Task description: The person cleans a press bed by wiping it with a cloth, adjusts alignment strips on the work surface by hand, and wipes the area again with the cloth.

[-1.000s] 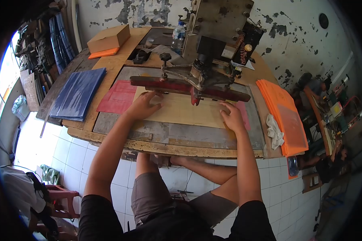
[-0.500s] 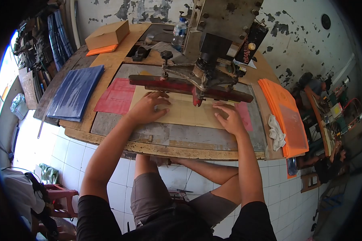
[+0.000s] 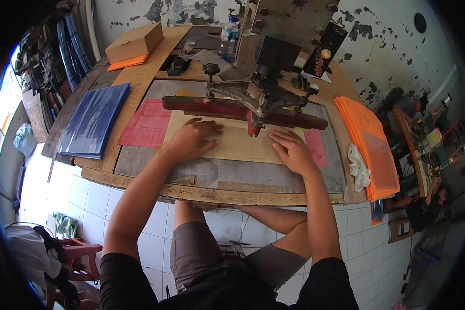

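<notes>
My left hand (image 3: 194, 139) rests on a tan sheet (image 3: 237, 147), its fingers stretched out to the right. On the sheet's right end lies my right hand (image 3: 293, 150), fingers flat and pointing up and left. Neither hand grips anything. Just beyond the fingertips, a heavy machine's red bar (image 3: 206, 105) crosses above the sheet and hides its far edge. Pink-red material (image 3: 145, 124) shows at the sheet's left, and a pink strip (image 3: 315, 147) shows past its right end. All of it lies on a grey metal plate (image 3: 232, 175).
Blue plastic-covered folders (image 3: 94, 121) lie at the left, a cardboard box (image 3: 134, 44) behind them. A stack of orange folders (image 3: 369, 150) and a white rag (image 3: 358, 168) sit at the right. A water bottle (image 3: 228, 39) stands beside the machine column. Another person (image 3: 423, 206) is at far right.
My right hand has moved slightly left and up along the sheet, its fingers closer together. My left hand's fingers have flattened and reach further right. The camera view has shifted a little.
</notes>
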The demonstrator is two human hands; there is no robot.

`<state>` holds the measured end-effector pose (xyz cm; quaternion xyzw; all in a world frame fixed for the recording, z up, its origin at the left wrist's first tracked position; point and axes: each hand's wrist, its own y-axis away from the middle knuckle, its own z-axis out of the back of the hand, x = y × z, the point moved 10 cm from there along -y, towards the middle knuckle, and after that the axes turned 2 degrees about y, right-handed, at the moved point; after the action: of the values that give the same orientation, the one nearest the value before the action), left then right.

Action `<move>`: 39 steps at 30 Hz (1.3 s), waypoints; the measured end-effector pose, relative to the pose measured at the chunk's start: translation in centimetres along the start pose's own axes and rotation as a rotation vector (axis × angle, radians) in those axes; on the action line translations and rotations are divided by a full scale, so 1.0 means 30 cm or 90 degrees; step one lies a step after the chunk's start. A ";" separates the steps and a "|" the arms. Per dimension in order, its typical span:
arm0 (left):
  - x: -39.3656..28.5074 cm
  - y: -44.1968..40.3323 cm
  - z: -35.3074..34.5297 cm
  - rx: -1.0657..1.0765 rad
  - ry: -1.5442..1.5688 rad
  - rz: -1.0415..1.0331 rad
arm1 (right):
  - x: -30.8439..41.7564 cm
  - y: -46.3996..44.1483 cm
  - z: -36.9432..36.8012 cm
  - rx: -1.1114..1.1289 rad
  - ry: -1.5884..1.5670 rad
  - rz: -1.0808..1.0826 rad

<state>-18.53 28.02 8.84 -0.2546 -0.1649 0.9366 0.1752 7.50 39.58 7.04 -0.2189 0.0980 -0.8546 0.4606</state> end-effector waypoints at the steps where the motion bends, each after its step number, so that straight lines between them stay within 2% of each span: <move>1: -0.002 -0.001 0.012 -0.013 -0.013 0.010 | -0.018 0.001 0.011 -0.014 0.001 -0.020; 7: 0.038 0.002 0.052 -0.127 -0.026 0.014 | -0.091 0.029 0.083 -0.112 0.011 -0.092; 10: 0.056 0.008 0.066 -0.161 -0.059 0.030 | -0.160 0.055 0.097 -0.108 -0.024 -0.243; 13: 0.062 0.012 0.075 -0.181 -0.093 0.036 | -0.207 0.073 0.106 -0.111 0.036 -0.293; 22: 0.064 0.034 0.109 -0.207 -0.195 0.110 | -0.184 0.086 0.170 -0.167 0.102 -0.294; 26: -0.026 0.105 0.182 -0.274 -0.135 0.067 | -0.062 0.138 0.202 -0.181 -0.019 -0.185; 29: -0.101 0.191 0.160 -0.250 -0.064 0.042 | -0.013 0.235 0.148 -0.140 -0.147 -0.133; 35: -0.158 0.254 0.052 -0.069 -0.059 0.062 | 0.066 0.265 0.163 -0.136 -0.042 -0.078; 39: -0.145 0.255 0.047 -0.079 -0.082 0.057 | 0.057 0.254 0.155 -0.129 -0.007 -0.080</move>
<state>-17.64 19.17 8.76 -0.2115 -0.2221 0.9459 0.1057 14.51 34.07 8.84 -0.2744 0.1674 -0.8665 0.3819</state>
